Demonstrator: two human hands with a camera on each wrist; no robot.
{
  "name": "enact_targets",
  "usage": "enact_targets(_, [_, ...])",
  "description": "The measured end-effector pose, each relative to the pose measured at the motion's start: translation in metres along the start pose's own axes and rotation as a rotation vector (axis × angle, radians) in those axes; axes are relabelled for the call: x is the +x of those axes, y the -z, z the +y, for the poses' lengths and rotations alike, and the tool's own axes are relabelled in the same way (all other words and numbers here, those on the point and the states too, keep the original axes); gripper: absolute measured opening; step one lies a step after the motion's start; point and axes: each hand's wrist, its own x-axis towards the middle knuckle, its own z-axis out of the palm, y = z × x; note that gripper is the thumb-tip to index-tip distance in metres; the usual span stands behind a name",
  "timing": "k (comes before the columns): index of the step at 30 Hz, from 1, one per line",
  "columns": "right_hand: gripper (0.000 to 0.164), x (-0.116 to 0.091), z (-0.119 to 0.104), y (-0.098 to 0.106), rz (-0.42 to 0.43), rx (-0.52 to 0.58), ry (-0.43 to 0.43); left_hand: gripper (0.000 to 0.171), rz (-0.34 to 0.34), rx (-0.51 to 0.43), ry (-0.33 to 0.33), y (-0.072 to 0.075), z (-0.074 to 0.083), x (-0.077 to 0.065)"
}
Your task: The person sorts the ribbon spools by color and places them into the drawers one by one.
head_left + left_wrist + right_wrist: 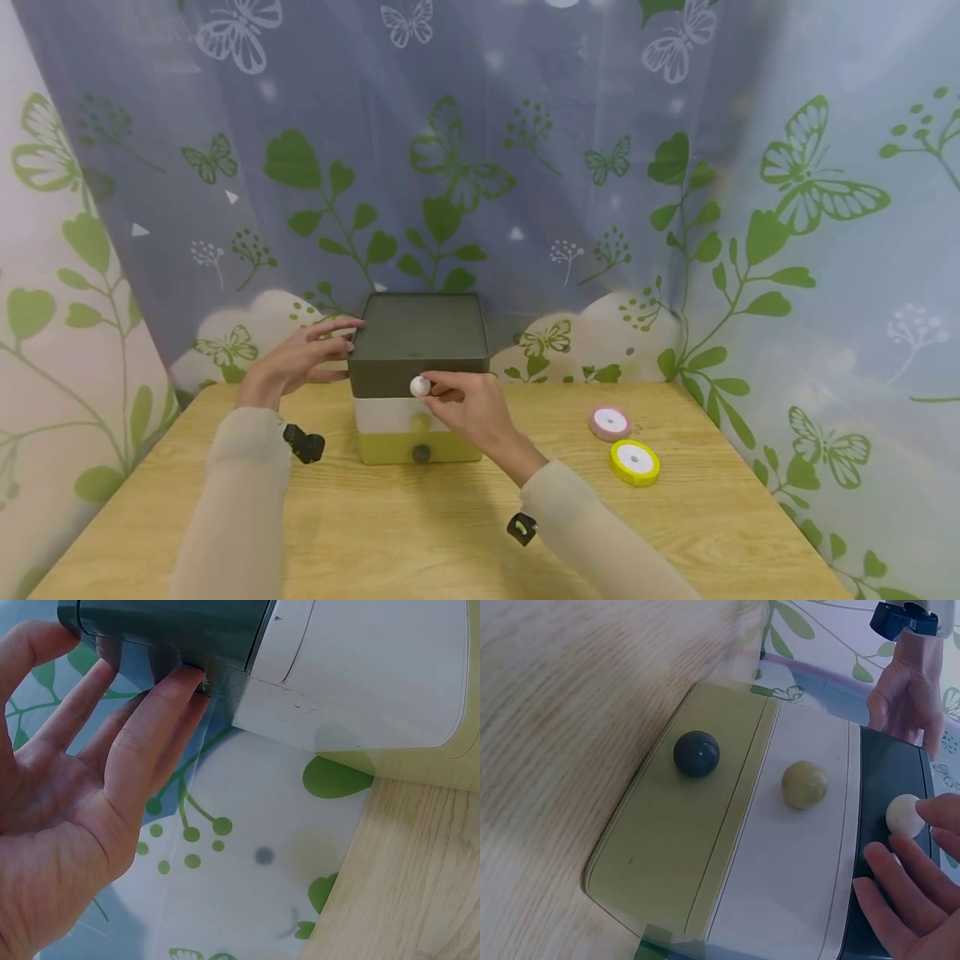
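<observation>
A small three-tier drawer box [420, 329] stands on the table, with a dark green top drawer, a white middle one and a yellow-green bottom one. At its front, my right hand [476, 408] pinches the white round knob [420, 387] of the top drawer. Below that knob are a yellow knob [805, 784] on the white drawer and a dark knob [697, 754] on the bottom drawer. My left hand [300, 354] rests its fingertips against the dark upper left side of the box, fingers extended. All three drawers look closed.
To the right of the box on the wooden table [360, 533] lie a pink-rimmed ribbon spool [610, 423] and a yellow-rimmed one [635, 461]. Behind the table hangs a blue curtain [585, 208] patterned with leaves and butterflies.
</observation>
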Motion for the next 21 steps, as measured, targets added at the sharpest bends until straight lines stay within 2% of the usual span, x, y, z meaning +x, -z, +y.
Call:
enact_targets(6, [0.019,-0.007,0.005,0.0,0.026,-0.059,-0.012,0.059,0.004,0.0,-0.002,-0.001,0.002,-0.001])
enact_targets(10, [0.016,-0.009,0.01,-0.003,-0.026,-0.113,-0.05,0.06,0.003,0.006,-0.007,0.0,0.002,-0.001])
enact_targets(14, [0.019,-0.01,0.015,-0.008,-0.1,-0.156,-0.086,0.061,-0.005,0.014,-0.014,0.0,0.001,0.0])
enact_targets(21, [0.021,-0.01,0.019,-0.017,-0.156,-0.187,-0.079,0.061,-0.003,0.019,-0.017,-0.001,0.0,0.001])
